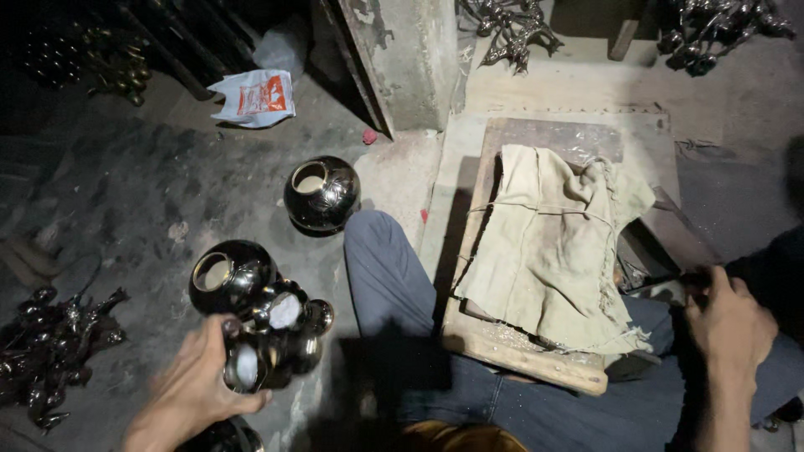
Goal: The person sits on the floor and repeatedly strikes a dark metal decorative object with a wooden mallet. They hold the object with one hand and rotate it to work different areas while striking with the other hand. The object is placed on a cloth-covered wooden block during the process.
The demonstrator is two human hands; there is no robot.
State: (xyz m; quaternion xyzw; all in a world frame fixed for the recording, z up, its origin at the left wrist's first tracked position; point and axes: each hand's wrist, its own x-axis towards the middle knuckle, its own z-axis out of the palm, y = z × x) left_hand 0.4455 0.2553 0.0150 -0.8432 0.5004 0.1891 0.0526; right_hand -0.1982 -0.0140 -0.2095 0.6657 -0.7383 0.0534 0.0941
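My left hand (194, 387) at the lower left grips a shiny dark metal vessel (251, 360) among a cluster of similar round polished pots (230, 276) on the floor. One more round dark pot (322, 194) stands apart, further away near my knee. At the right edge, my right hand (727, 325) is closed on a thin dark tool handle (670, 280) beside a wooden board (511, 351). A beige cloth (553, 243) tied with string covers that board.
My legs in blue trousers (394, 285) stretch between pots and board. Dark metal figurines (50, 351) lie at the far left, more metal pieces (511, 29) at the top. A white plastic bag (255, 96) and a concrete pillar (406, 59) stand beyond.
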